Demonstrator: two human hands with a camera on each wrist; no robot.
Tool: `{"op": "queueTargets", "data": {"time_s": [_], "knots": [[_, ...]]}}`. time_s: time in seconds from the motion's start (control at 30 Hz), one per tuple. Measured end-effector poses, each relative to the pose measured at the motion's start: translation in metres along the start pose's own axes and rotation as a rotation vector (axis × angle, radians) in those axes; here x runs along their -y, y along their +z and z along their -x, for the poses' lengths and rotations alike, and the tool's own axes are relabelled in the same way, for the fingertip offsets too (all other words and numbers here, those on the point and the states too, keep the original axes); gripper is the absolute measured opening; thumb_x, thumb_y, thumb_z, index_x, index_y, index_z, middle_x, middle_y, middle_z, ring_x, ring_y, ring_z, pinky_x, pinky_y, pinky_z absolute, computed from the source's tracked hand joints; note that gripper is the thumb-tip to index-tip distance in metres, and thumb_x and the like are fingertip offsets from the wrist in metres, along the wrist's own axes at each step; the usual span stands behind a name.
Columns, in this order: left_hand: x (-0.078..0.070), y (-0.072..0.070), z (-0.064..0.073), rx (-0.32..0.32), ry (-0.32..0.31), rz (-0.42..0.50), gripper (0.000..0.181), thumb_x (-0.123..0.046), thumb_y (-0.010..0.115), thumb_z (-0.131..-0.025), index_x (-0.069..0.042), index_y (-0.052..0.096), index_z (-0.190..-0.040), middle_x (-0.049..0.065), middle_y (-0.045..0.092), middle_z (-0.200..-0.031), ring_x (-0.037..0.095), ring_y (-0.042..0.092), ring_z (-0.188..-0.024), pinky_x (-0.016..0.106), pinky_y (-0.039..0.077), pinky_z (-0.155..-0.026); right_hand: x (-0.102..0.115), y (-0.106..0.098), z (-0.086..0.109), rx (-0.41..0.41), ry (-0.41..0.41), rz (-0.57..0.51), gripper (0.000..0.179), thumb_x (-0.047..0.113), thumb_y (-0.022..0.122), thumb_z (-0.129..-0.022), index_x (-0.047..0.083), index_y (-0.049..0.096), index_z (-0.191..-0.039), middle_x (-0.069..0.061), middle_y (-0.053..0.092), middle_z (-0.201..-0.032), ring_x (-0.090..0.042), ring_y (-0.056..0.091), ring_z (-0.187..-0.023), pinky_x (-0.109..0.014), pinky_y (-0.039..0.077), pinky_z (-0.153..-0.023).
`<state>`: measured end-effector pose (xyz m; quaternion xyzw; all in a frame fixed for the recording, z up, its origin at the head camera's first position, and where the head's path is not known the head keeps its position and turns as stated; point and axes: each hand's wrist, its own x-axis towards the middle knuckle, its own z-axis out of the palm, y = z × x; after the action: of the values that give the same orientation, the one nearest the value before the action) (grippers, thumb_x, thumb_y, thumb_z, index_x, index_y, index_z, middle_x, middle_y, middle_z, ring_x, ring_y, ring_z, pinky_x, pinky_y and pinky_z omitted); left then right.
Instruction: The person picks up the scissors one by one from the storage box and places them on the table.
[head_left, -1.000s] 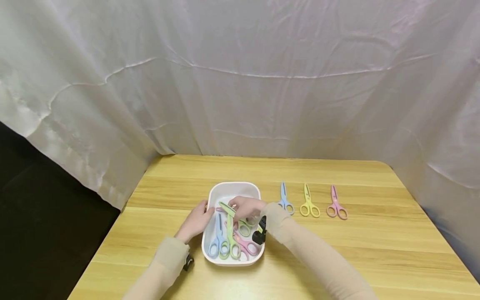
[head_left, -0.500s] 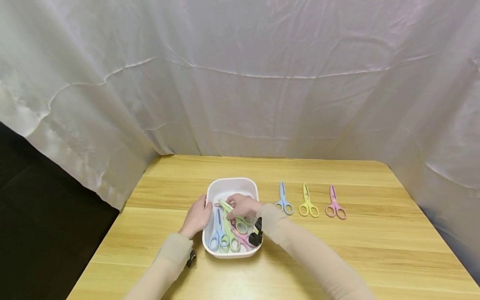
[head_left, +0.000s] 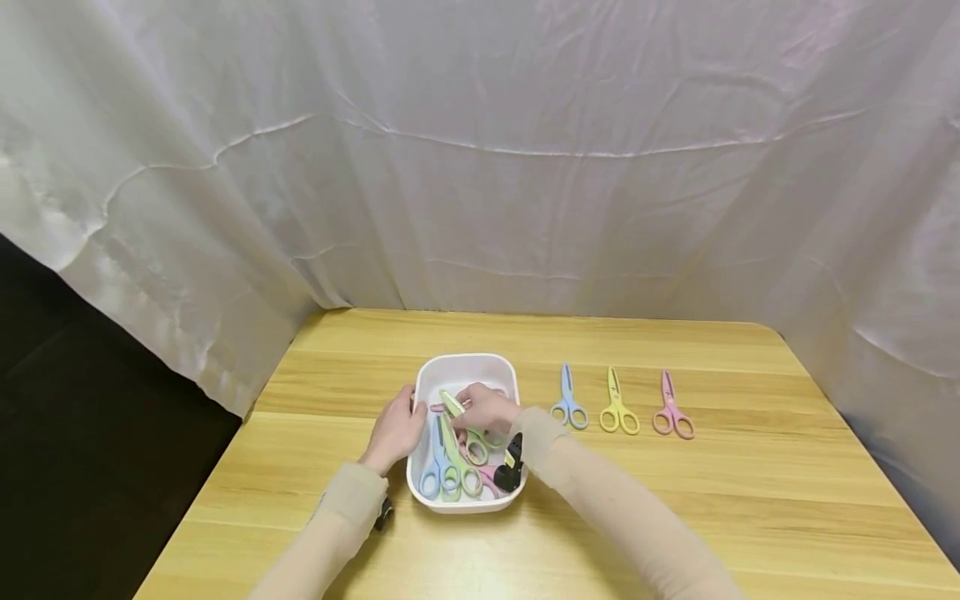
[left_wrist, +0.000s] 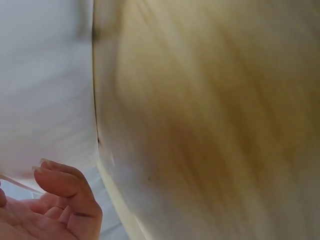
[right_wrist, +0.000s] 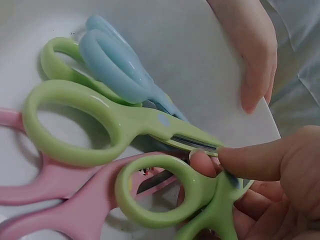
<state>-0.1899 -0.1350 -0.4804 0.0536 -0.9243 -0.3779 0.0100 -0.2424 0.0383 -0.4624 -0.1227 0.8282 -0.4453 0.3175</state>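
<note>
Gripping the white tub [head_left: 465,369] by its wall, the left hand [head_left: 396,429] steadies it; the right hand [head_left: 489,410] pinches green scissors [right_wrist: 202,190], best eased clear of the pink scissors [right_wrist: 95,202].

Our sleeved left forearm [head_left: 318,525] and right forearm [head_left: 622,500] reach forward, angled toward each other. Our left hand [head_left: 393,429] bends its fingers [left_wrist: 72,187], while our right hand [head_left: 487,408] pinches, thumb [right_wrist: 260,159] set against curled fingers.

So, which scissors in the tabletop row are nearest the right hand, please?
The blue pair, leftmost in that row; the yellow pair and pink pair lie farther from the right hand.
</note>
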Motion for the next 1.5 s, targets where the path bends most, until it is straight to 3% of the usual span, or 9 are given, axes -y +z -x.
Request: {"op": "queueTargets", "data": {"time_s": [0.2, 0.37, 0.57, 0.77, 0.9, 1.03, 1.13, 1.3, 1.5], "knots": [[-0.002, 0.000, -0.001, -0.048, 0.000, -0.022, 0.046, -0.020, 0.053, -0.098, -0.001, 0.053, -0.140, 0.012, 0.065, -0.093, 0.021, 0.060, -0.076, 0.030, 0.051, -0.063, -0.003, -0.002, 0.001, -0.043, -0.010, 0.004, 0.025, 0.009, 0.069, -0.089, 0.003, 0.067, -0.112, -0.004, 0.069, -0.075, -0.011, 0.062, -0.063, -0.020, 0.054, -0.060], [-0.002, 0.000, -0.003, -0.081, 0.007, -0.035, 0.046, -0.019, 0.057, -0.097, -0.002, 0.055, -0.139, 0.011, 0.065, -0.091, 0.019, 0.059, -0.073, 0.026, 0.048, -0.059, -0.006, -0.005, -0.001, -0.058, -0.063, -0.040, 0.025, 0.007, 0.067, -0.090, -0.002, 0.065, -0.114, -0.010, 0.070, -0.091, -0.012, 0.061, -0.068, -0.019, 0.051, -0.058], [-0.003, -0.004, -0.009, -0.122, 0.042, -0.073, 0.046, -0.017, 0.059, -0.096, 0.000, 0.054, -0.139, 0.010, 0.065, -0.088, 0.019, 0.058, -0.069, 0.026, 0.045, -0.057, -0.005, -0.010, 0.002, -0.049, -0.134, -0.181, 0.028, 0.005, 0.059, -0.096, -0.008, 0.059, -0.121, -0.020, 0.073, -0.098, -0.010, 0.064, -0.067, -0.017, 0.050, -0.054], [-0.003, -0.007, -0.015, -0.142, 0.054, -0.130, 0.046, -0.017, 0.059, -0.097, -0.002, 0.054, -0.140, 0.011, 0.066, -0.092, 0.020, 0.059, -0.074, 0.028, 0.045, -0.059, -0.004, -0.015, 0.006, -0.075, -0.185, -0.303, 0.023, 0.003, 0.055, -0.098, -0.010, 0.057, -0.117, -0.022, 0.071, -0.102, -0.008, 0.068, -0.069, -0.020, 0.059, -0.062], [-0.004, -0.008, -0.018, -0.151, 0.061, -0.160, 0.046, -0.017, 0.058, -0.097, -0.001, 0.054, -0.140, 0.014, 0.068, -0.099, 0.024, 0.063, -0.080, 0.035, 0.051, -0.065, -0.003, -0.016, 0.012, -0.100, -0.209, -0.336, 0.023, 0.004, 0.055, -0.099, -0.010, 0.057, -0.117, -0.017, 0.071, -0.095, -0.008, 0.065, -0.069, -0.021, 0.057, -0.062], [-0.003, -0.009, -0.021, -0.157, 0.051, -0.166, 0.045, -0.018, 0.056, -0.098, -0.002, 0.053, -0.141, 0.015, 0.069, -0.105, 0.027, 0.066, -0.087, 0.042, 0.055, -0.073, 0.000, -0.019, 0.021, -0.108, -0.223, -0.360, 0.027, 0.007, 0.053, -0.101, -0.010, 0.054, -0.122, -0.025, 0.071, -0.100, -0.008, 0.064, -0.067, -0.021, 0.056, -0.062], [-0.003, -0.010, -0.023, -0.147, 0.042, -0.171, 0.045, -0.019, 0.055, -0.099, -0.003, 0.053, -0.141, 0.016, 0.070, -0.108, 0.028, 0.067, -0.089, 0.043, 0.057, -0.074, 0.000, -0.023, 0.025, -0.109, -0.214, -0.379, 0.031, 0.011, 0.051, -0.103, -0.009, 0.052, -0.126, -0.027, 0.070, -0.105, -0.008, 0.063, -0.068, -0.021, 0.055, -0.061], [-0.004, -0.011, -0.026, -0.115, 0.029, -0.189, 0.047, -0.020, 0.053, -0.100, -0.002, 0.050, -0.143, 0.020, 0.070, -0.114, 0.031, 0.068, -0.091, 0.046, 0.058, -0.075, -0.003, -0.031, 0.028, -0.124, -0.169, -0.408, 0.036, 0.017, 0.051, -0.104, -0.006, 0.051, -0.131, -0.015, 0.068, -0.098, -0.009, 0.059, -0.068, -0.020, 0.052, -0.057], [-0.004, -0.010, -0.028, -0.068, 0.015, -0.220, 0.048, -0.018, 0.051, -0.100, 0.001, 0.051, -0.143, 0.025, 0.066, -0.128, 0.037, 0.069, -0.100, 0.051, 0.060, -0.082, -0.013, -0.040, 0.033, -0.149, -0.153, -0.432, 0.039, 0.019, 0.051, -0.104, -0.005, 0.051, -0.136, -0.020, 0.069, -0.105, -0.009, 0.063, -0.071, -0.021, 0.055, -0.061]]}}
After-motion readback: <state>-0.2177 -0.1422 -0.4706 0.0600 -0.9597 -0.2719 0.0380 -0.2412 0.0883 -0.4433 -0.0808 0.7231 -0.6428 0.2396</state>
